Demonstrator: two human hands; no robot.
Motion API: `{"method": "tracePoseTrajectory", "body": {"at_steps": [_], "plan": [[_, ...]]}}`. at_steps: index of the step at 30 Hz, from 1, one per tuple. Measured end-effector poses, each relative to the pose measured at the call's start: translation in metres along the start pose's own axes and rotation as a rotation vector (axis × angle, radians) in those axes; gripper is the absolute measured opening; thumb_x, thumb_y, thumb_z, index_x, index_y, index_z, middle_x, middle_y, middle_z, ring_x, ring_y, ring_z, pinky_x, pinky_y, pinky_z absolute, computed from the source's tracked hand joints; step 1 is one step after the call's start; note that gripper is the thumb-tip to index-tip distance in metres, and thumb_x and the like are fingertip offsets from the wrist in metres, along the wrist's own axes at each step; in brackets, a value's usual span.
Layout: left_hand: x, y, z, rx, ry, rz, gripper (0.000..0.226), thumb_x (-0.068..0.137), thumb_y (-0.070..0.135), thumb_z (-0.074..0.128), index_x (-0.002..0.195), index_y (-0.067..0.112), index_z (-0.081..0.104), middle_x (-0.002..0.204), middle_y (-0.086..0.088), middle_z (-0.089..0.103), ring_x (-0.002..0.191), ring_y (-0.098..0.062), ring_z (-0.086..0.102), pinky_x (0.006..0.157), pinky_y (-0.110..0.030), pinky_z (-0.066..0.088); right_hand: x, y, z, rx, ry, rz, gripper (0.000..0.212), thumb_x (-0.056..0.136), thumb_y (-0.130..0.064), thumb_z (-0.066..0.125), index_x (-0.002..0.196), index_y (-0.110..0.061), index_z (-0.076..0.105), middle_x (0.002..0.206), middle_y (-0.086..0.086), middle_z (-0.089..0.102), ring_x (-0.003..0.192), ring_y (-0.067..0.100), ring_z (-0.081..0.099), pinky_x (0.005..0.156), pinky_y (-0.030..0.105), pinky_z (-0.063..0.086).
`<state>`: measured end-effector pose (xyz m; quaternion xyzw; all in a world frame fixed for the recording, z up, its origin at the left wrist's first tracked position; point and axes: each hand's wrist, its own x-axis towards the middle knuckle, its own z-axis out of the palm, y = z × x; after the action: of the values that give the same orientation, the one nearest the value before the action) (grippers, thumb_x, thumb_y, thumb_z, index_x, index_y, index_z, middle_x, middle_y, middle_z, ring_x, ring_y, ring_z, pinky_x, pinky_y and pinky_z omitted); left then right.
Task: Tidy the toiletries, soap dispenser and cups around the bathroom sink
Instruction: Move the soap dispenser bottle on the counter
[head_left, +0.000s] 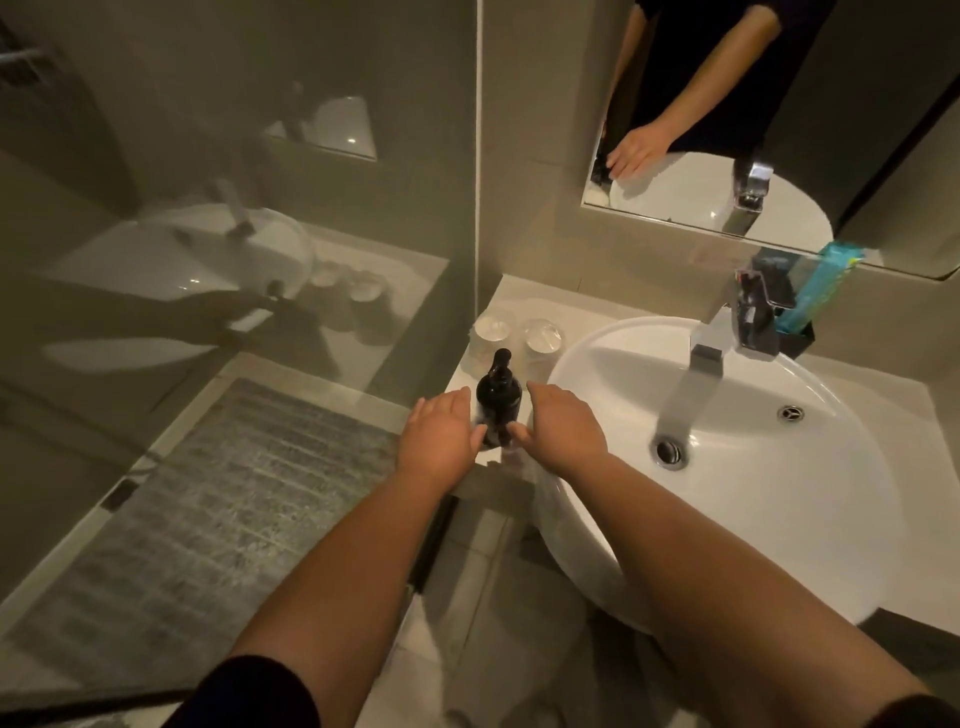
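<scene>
Though hands flank it, dispenser (498, 397) label unreadable.

We note a pale counter (511, 296) carrying the basin (727, 467). Left of it stand two cups (517, 338) and a dark dispenser (497, 397). A black holder (795, 338) sits behind.

No lettering can be read anywhere (the dark soap dispenser (498, 400) shows no legible label).

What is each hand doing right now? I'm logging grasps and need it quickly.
Left hand: open, fingers against the left side of the soap dispenser, not closed around it.
Right hand: open, fingertips at the dispenser's right side, no firm grip visible.
</scene>
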<state>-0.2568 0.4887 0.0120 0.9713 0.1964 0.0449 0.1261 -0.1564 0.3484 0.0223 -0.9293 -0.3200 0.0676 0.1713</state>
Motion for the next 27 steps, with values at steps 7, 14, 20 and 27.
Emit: {"method": "tracePoseTrajectory", "body": {"at_steps": [7, 14, 20, 27], "plan": [[0.025, -0.006, 0.013, -0.201, -0.083, -0.041, 0.056, 0.092, 0.040, 0.054, 0.141, 0.017, 0.036, 0.130, -0.010, 0.055, 0.115, -0.030, 0.051, 0.092, -0.041, 0.041, 0.026, -0.001, 0.006, 0.030, 0.003, -0.123, 0.046, 0.079, -0.047, 0.066, 0.118, -0.024, 0.057, 0.108, 0.003, 0.069, 0.096, 0.024, 0.064, 0.087, 0.036, 0.050], [0.027, -0.003, 0.011, -0.327, -0.070, -0.058, 0.043, 0.092, 0.032, 0.054, 0.133, 0.022, 0.044, 0.121, -0.008, 0.061, 0.104, -0.029, 0.058, 0.078, -0.038, 0.046, 0.026, -0.003, 0.008, 0.131, 0.003, -0.080, 0.049, 0.079, -0.045, 0.070, 0.122, -0.025, 0.057, 0.113, 0.002, 0.069, 0.099, 0.025, 0.065, 0.087, 0.033, 0.048], [0.027, 0.003, -0.028, -0.339, -0.045, -0.009, 0.047, 0.093, 0.033, 0.054, 0.138, 0.025, 0.041, 0.130, -0.005, 0.057, 0.112, -0.028, 0.056, 0.083, -0.036, 0.043, 0.018, -0.017, -0.027, 0.159, 0.040, -0.077, 0.051, 0.080, -0.046, 0.069, 0.125, -0.025, 0.055, 0.116, 0.003, 0.068, 0.101, 0.026, 0.065, 0.084, 0.031, 0.048], [0.062, 0.031, -0.097, -0.334, 0.056, 0.104, 0.046, 0.092, 0.032, 0.056, 0.136, 0.025, 0.042, 0.126, -0.007, 0.059, 0.106, -0.028, 0.058, 0.081, -0.035, 0.046, 0.028, -0.035, -0.110, 0.146, 0.173, -0.094, 0.050, 0.081, -0.039, 0.070, 0.125, -0.020, 0.056, 0.118, 0.007, 0.066, 0.105, 0.030, 0.061, 0.086, 0.038, 0.047]]}}
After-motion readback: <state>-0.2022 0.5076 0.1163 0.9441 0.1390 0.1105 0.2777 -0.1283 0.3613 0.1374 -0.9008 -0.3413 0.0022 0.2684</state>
